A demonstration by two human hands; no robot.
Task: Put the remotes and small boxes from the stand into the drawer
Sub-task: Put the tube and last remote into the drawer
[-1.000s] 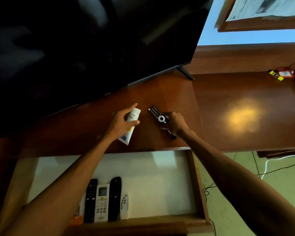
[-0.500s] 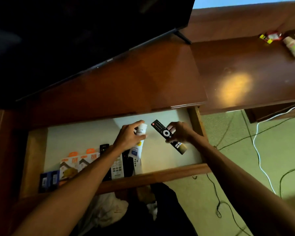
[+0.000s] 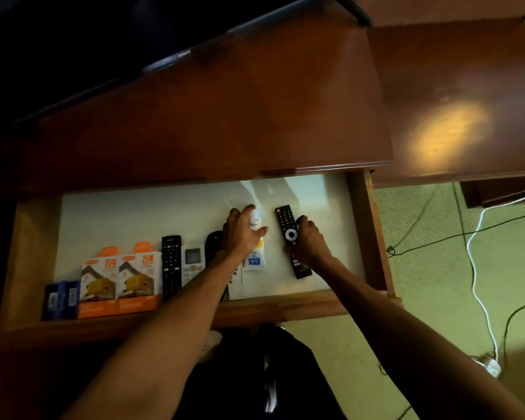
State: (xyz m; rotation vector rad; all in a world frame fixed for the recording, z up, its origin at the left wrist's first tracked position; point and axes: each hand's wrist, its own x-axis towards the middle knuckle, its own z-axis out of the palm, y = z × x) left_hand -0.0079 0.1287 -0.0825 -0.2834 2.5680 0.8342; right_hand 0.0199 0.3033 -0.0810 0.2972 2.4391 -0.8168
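Both hands are inside the open drawer (image 3: 373, 231), low over its white floor. My left hand (image 3: 240, 234) grips a small white box (image 3: 255, 259) with yellow and blue print. My right hand (image 3: 308, 241) holds a black remote (image 3: 287, 225) with a white ring button, lying lengthwise to the right of the box. Further left in the drawer lie a black remote (image 3: 171, 268), a white remote (image 3: 192, 262), a dark rounded remote (image 3: 213, 241), two orange-and-white boxes (image 3: 119, 283) and two small blue boxes (image 3: 59, 298).
The brown stand top (image 3: 225, 116) above the drawer carries a dark television (image 3: 88, 40). A lower brown table (image 3: 467, 101) stands at the right. Black and white cables (image 3: 476, 262) trail over the green floor on the right. Dark clothing shows below the drawer front.
Both hands carried the white box and the black remote from the stand top down into the drawer. They now sit lower, near the drawer floor.
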